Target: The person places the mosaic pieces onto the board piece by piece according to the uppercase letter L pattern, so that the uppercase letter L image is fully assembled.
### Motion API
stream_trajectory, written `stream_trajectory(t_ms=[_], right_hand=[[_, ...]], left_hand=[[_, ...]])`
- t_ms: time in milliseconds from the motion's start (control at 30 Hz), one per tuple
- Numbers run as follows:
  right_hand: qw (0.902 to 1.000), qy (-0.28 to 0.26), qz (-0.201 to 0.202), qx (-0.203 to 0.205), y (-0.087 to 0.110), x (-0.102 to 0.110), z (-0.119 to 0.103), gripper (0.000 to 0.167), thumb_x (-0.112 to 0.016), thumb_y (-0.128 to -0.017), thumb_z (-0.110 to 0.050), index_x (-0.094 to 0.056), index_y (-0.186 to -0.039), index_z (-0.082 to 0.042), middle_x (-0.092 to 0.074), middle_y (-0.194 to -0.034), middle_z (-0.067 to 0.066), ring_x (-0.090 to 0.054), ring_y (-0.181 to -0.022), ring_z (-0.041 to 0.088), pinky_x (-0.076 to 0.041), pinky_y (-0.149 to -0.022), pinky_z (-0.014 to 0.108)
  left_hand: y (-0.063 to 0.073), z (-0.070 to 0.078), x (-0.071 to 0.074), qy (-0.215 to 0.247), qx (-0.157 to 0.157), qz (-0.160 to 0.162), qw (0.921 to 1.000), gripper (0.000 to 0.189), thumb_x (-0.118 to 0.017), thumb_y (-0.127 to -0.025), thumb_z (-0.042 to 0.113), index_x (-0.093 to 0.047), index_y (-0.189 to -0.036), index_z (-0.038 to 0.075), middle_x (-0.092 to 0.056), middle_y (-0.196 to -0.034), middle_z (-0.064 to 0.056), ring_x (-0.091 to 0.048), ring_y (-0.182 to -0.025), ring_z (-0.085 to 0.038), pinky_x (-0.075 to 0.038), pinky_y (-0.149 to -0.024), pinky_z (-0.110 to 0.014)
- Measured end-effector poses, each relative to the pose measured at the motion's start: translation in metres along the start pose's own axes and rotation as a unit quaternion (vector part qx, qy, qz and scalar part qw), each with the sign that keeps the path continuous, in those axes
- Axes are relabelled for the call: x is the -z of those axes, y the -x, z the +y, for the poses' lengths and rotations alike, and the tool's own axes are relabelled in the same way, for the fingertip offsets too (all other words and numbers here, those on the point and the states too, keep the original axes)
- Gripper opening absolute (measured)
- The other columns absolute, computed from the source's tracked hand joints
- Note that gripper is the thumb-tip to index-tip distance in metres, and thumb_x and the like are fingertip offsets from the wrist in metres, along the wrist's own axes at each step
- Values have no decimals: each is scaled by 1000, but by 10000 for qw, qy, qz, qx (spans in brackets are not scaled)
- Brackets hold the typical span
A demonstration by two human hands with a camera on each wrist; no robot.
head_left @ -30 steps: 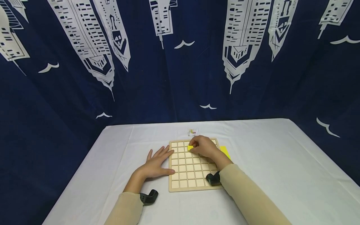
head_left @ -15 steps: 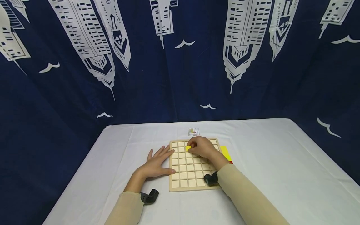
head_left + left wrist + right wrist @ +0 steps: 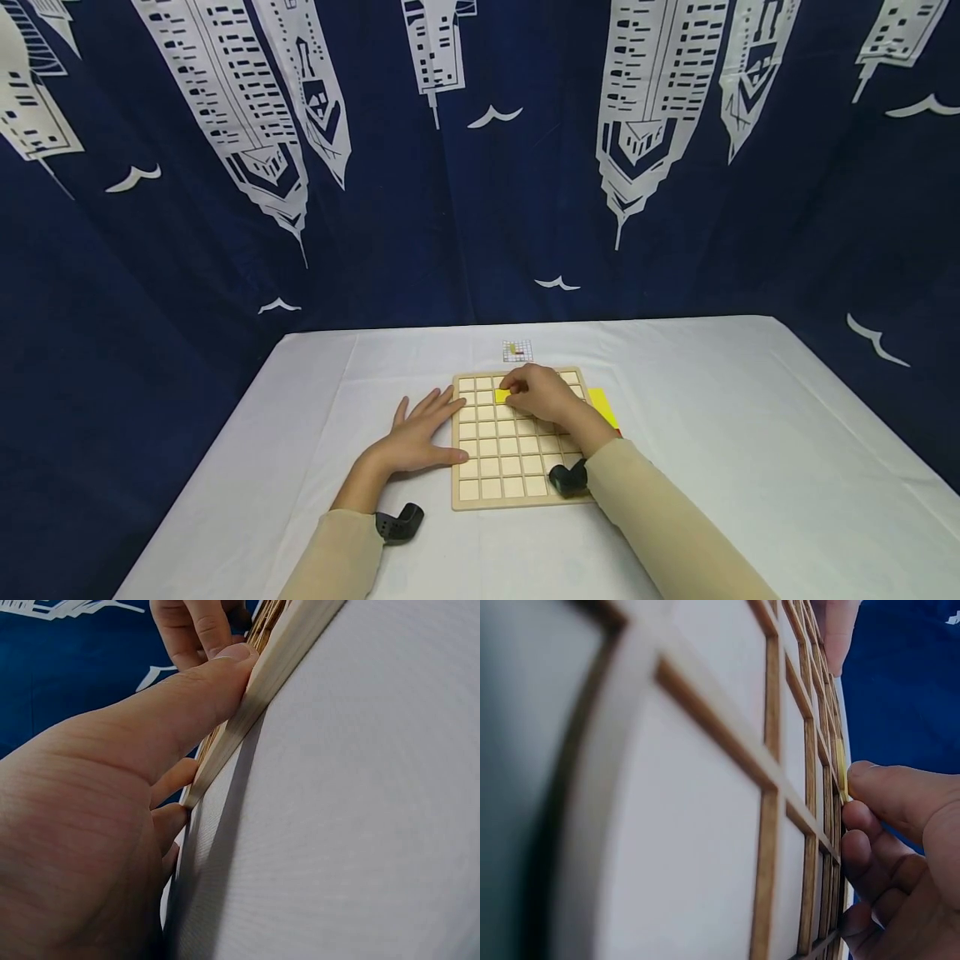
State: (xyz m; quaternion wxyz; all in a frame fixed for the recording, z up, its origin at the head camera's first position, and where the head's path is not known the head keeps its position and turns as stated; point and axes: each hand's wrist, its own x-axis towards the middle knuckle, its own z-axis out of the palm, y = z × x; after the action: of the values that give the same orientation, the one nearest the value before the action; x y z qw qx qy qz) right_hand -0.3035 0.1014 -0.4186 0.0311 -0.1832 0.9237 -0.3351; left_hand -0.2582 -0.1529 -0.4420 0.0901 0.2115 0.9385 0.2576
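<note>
Nearest, two beige sleeves (image 3: 667,517) reached in over the white table (image 3: 225,500), each with a black camera (image 3: 400,525) at the wrist. The right one stood over the board's near right corner; whether it touched could not be told. If it did, a drop of that wrist might have nudged the board.

The left hand (image 3: 416,437) gripped nothing: its fingers were straight and spread, their tips at the left rim of the board (image 3: 480,505), thumb on the edge lower down. It seemed to steady the board; too light a touch there could have let the grid slide under a sideways push from the other hand.

The right hand (image 3: 551,396) had curled fingers and pinched a yellow tile (image 3: 502,396) between thumb and fingertips. The tile was at the grid's second row from the far side, about the third column from the left, its right end hidden by the fingers. Whether it lay flush was unclear; caught on a divider, it might have tilted or slipped free.

Beside the board's right rim lay a yellow piece (image 3: 602,406) and a bit of red (image 3: 619,432), partly behind the right wrist, where a careless withdrawal could have scattered them.

Beyond the board lay a small grid card (image 3: 517,351); behind the table hung a blue cloth (image 3: 480,208).
</note>
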Motion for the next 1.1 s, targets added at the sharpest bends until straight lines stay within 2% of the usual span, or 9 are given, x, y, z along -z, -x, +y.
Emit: stream_trajectory(t_ms=[333,667,867,1100], right_hand=[[9995,73,-57,294,6,4,-1,23,-70,-90,-10,-72,-112,-6,-66,-96,3,-56,-86,15,-49,-83,32],[9982,55,-305,504,21,11,-6,34,-69,-93,-16,-66,-126,-7,-70,-111,8,-61,-92,15,-52,-89,37],[9976,-231,-99,650,28,13,-2,34,-67,-95,-15,-64,-128,-4,-70,-112,9,-65,-98,19,-54,-91,40],[9966,-500,299,580,36,20,4,34,-65,-97,-15,-63,-128,-4,-69,-115,13,-64,-98,22,-55,-82,34]], left_hand=[[1,-1,-1,-28,-22,14,10000,92,-75,-79,58,-37,-155,23,-16,-169,-1,-8,-158,-27,12,-122,-64],[-1,-1,0,23,65,25,10000,90,-76,-78,58,-40,-153,24,-17,-169,0,-8,-158,-26,12,-122,-63],[-1,-1,0,64,66,30,10000,90,-77,-77,58,-41,-153,24,-17,-169,-1,-8,-158,-26,13,-122,-63],[-2,-1,-1,47,76,49,9999,91,-78,-76,58,-42,-152,24,-18,-169,-2,-9,-158,-27,12,-122,-63]])
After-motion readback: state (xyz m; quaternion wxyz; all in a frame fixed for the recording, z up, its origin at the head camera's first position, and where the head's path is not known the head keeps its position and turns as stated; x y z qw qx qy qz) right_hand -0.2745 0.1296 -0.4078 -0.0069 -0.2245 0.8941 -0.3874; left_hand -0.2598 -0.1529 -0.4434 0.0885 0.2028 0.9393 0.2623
